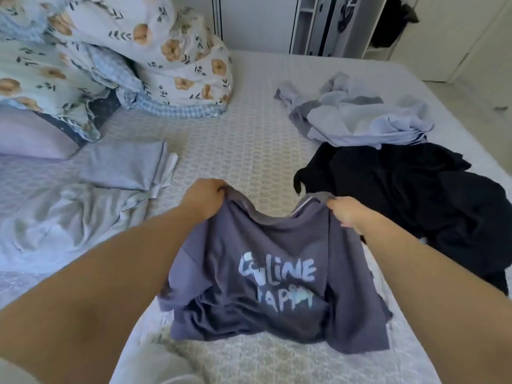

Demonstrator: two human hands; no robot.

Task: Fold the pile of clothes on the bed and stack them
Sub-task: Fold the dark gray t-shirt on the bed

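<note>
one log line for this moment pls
step: fold shirt | left hand: grips grey printed t-shirt shoulder | right hand: grips other shoulder | folded grey garment: on bed left | unfolded: black pile, light blue pile

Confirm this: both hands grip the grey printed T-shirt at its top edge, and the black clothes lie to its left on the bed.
Wrong on the side. In the head view the black clothes lie to the right of the grey printed T-shirt, not its left. The rest holds: the left hand and right hand grip its top edge.

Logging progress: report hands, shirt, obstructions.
Left hand and right hand grip grey printed shirt at shoulders. Shirt unfolded, hem on bed. Nothing in the way.
</note>
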